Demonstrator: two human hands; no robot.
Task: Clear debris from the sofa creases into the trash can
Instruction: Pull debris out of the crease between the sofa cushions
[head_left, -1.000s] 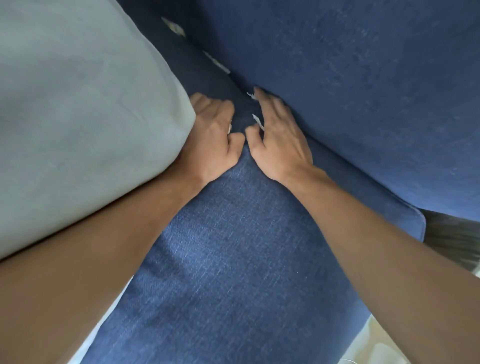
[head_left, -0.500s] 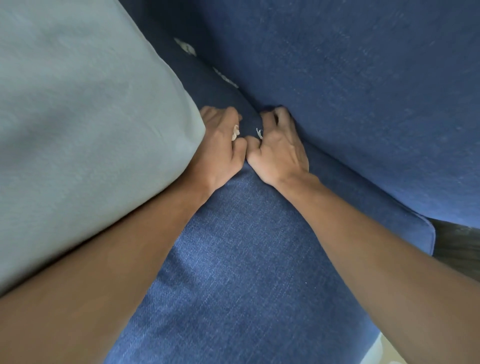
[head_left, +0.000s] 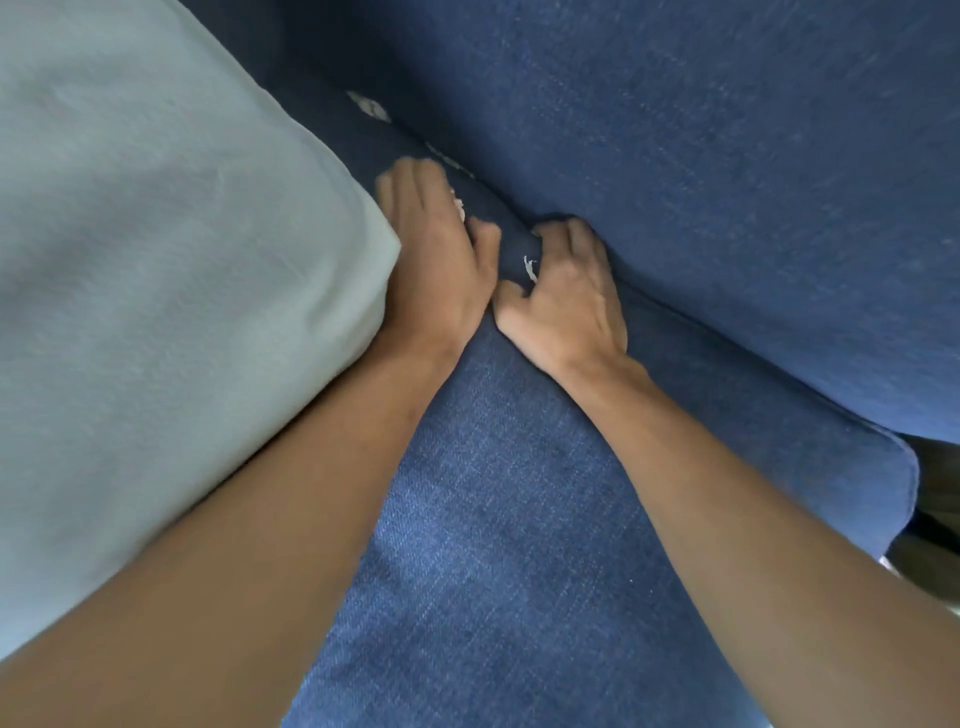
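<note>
White paper scraps (head_left: 530, 268) in blue sofa crease (head_left: 498, 208); more (head_left: 370, 106) farther back.

We see a navy woven-fabric sofa seat cushion (head_left: 509, 545) filling the lower frame, w/ its matching navy back cushion (head_left: 701, 182) rising upper right. A pale grey-green fabric cushion (head_left: 156, 270) sits at left. Dark floor strip (head_left: 935, 519) at right edge; soft, even light.

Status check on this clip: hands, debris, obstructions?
Left hand and right hand at the sofa crease, each touching pale scraps. More scraps further up. Grey cushion crowds left hand.
</note>
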